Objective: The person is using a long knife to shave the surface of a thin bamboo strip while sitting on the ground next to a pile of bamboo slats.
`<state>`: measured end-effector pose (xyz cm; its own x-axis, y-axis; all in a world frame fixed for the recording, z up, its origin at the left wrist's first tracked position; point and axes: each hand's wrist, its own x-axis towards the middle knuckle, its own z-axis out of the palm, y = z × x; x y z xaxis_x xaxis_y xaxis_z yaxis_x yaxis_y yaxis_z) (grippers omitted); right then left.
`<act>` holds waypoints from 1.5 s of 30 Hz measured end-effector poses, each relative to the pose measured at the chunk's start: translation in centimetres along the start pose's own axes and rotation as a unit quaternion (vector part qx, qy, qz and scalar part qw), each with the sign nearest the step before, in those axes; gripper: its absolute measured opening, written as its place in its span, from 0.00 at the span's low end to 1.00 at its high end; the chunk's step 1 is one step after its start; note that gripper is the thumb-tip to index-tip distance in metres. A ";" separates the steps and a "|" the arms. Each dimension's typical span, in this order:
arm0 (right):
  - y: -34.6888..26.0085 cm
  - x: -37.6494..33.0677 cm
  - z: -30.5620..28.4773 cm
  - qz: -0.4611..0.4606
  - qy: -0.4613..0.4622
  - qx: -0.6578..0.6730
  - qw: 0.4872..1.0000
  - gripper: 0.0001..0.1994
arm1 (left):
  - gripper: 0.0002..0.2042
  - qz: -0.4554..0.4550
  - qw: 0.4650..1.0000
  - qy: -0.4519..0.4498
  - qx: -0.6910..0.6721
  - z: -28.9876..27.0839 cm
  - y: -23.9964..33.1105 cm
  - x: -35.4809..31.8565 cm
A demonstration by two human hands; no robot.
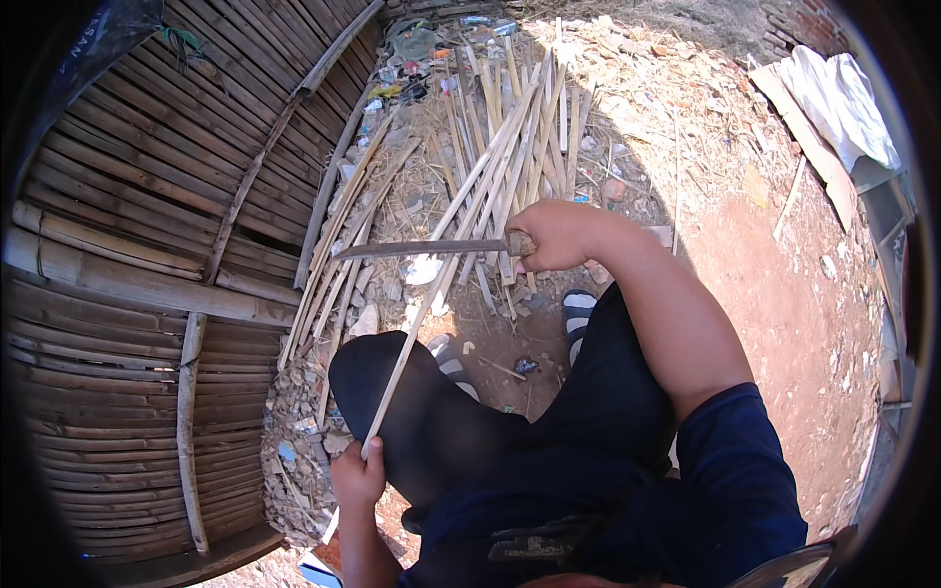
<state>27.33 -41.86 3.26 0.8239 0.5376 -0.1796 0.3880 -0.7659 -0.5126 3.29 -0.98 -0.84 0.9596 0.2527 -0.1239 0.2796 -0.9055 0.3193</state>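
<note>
My right hand (559, 235) is closed round the wooden handle of a machete (421, 248). Its long dark blade points left, roughly level, and crosses above a thin pale bamboo strip (400, 367); I cannot tell whether they touch. Down at the lower left, my left hand (359, 475) grips that strip near its lower end. The strip slants up past my left knee toward a loose pile of bamboo strips (480, 201) on the ground ahead. Its far end merges with the pile, so I cannot make it out.
A slatted bamboo wall (118, 196) stands close on the left, with more strips (338, 255) lying along its foot. Litter and shavings (412, 59) cover the ground beyond. A white cloth (843, 108) hangs over a board at the far right. My sandalled feet (578, 323) flank bare soil.
</note>
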 end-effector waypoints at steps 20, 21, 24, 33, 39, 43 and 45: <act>-1.5 -0.2 0.4 0.012 -0.024 -0.051 0.998 0.25 | 0.33 0.005 1.000 0.005 -0.002 0.2 -0.4 0.0; -2.7 -0.4 0.7 -0.013 -0.042 -0.063 0.997 0.25 | 0.32 0.002 1.000 0.008 -0.002 0.1 -0.3 -0.1; -1.7 0.1 0.2 -0.070 -0.062 -0.013 0.996 0.25 | 0.32 0.022 1.000 0.018 0.002 0.3 -0.9 -0.2; 5.3 0.9 -2.0 0.173 0.146 0.061 0.972 0.31 | 0.34 -0.017 0.999 -0.003 0.033 -0.4 0.1 0.1; -2.1 0.1 -0.1 0.018 -0.098 -0.028 0.995 0.31 | 0.33 -0.008 1.000 -0.012 0.022 -0.2 -0.2 0.1; -2.1 0.6 0.1 -0.052 -0.094 -0.014 0.994 0.31 | 0.33 -0.005 1.000 0.007 0.013 0.0 -0.8 -0.4; 3.4 1.4 0.5 -0.027 0.007 0.041 0.999 0.28 | 0.33 -0.001 1.000 0.005 0.020 0.4 -0.8 0.1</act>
<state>29.62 -43.52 0.86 0.8088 0.5716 -0.1383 0.3968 -0.7039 -0.5891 3.13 -0.42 -1.46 0.9591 0.2584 -0.1158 0.2811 -0.9177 0.2808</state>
